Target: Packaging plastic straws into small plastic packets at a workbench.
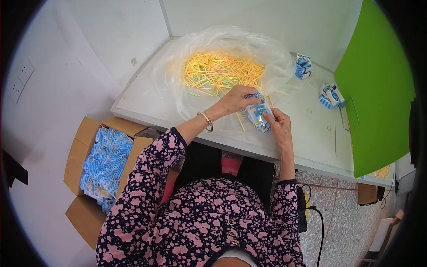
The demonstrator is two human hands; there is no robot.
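Observation:
Over the table's front part, my right hand is closed on a small blue-and-white plastic packet, its thumb pressed on the front. My left hand reaches in from the other side. Its fingers are pinched at the packet's upper end, where they partly hide what they grip. More striped packet edges show just under and beside my hands. Beyond my left hand, a heap of thin yellow sticks, with some green and pinkish ones, lies on a crumpled clear plastic bag. A few loose sticks lie by my fingers.
Two bundles of blue-and-white packets, one at the back and one farther right, rest near a green panel. Rubber bands lie between. An open cardboard box of blue packets stands below the table's left end.

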